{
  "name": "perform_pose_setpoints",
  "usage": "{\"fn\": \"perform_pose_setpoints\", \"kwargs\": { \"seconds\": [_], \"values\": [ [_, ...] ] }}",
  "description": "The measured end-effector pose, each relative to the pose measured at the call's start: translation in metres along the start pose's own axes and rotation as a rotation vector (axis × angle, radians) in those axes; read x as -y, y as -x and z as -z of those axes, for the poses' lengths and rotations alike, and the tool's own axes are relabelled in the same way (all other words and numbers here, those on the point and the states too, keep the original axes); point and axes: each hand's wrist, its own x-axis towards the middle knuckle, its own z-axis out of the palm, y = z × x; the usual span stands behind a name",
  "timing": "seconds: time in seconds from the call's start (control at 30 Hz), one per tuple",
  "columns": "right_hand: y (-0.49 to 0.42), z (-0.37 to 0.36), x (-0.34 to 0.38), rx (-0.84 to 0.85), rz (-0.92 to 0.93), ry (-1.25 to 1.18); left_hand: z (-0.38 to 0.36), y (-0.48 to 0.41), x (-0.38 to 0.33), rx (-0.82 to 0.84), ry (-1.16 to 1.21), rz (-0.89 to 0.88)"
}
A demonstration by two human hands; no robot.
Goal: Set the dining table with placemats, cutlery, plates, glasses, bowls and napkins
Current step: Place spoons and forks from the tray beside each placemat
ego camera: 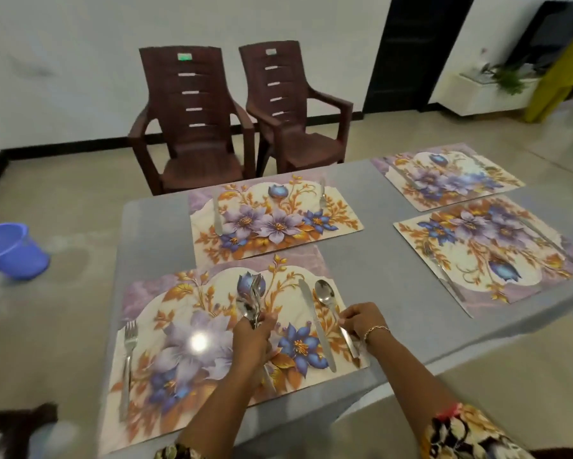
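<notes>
left hand (250, 336) is gripping a bunch of spoons (249, 303) by the handles, lower centre | right hand (361, 321) is pinching the handle of one spoon (324, 291), which is lying beside the knife (314, 323) on the near placemat (166, 299) | steel is probably handling light, stiff, slippery; mid-handle pinch is suiting it

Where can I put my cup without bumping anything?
Widest bare patch: the grey table strip between the far left placemat, the near placemat and the right placemats. The far one's middle, between its knife and fork, is free too. The near one is crowded: the left hand holds spoons over it, the right hand pinches a spoon.
</notes>
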Motion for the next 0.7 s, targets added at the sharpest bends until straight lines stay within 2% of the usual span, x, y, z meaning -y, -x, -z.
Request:
{"fn": "perform_pose_setpoints", "kwargs": {
  "seconds": [0.13, 0.33, 0.47, 0.63, 0.7],
  "values": [
    [-0.011, -0.003, -0.002, 0.018, 0.012, 0.089, 0.003, 0.002, 0.007, -0.085, -0.011, 0.031],
    [-0.013, -0.005, 0.000, 0.041, 0.051, 0.198, 0.002, 0.003, 0.012, -0.107, -0.064, 0.083],
    [-0.013, -0.007, 0.000, 0.032, 0.099, 0.295, -0.006, 0.006, 0.014, -0.117, 0.005, 0.063],
    [-0.009, -0.002, -0.001, 0.003, 0.166, 0.317, -0.015, 0.007, 0.020, -0.079, 0.004, 0.026],
    [-0.005, 0.002, -0.001, 0.011, 0.187, 0.264, -0.025, 0.011, 0.020, 0.003, 0.058, 0.067]
  ]
}}
